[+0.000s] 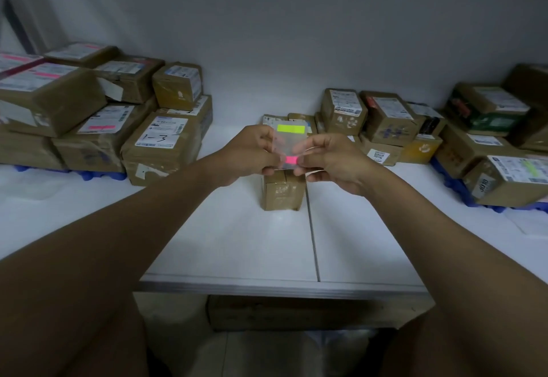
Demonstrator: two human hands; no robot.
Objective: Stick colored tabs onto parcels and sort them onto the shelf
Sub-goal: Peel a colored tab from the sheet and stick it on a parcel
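- My left hand (252, 154) held the clear tab sheet (289, 142) by its left edge, with the fingers curled around it, in the middle of the view.
- My right hand (329, 163) pinched the pink tab (290, 160) at the low edge of the sheet, thumb and fingers pressed together on it.
- A yellow-green tab (291, 129) sat near the top of the same sheet.
- Just below the hands, at 6 o'clock from them, one long brown parcel (283, 191) lay on the white table (237, 237); the hands hid its far part.
- At 10 o'clock from the hands stood a stack of parcels (98, 115); some of them carried pink tabs, and one label showed "1-3" in handwriting.
- At 2 o'clock stood another group of parcels (415, 121), and one at the far right had a yellow-green mark on its label.
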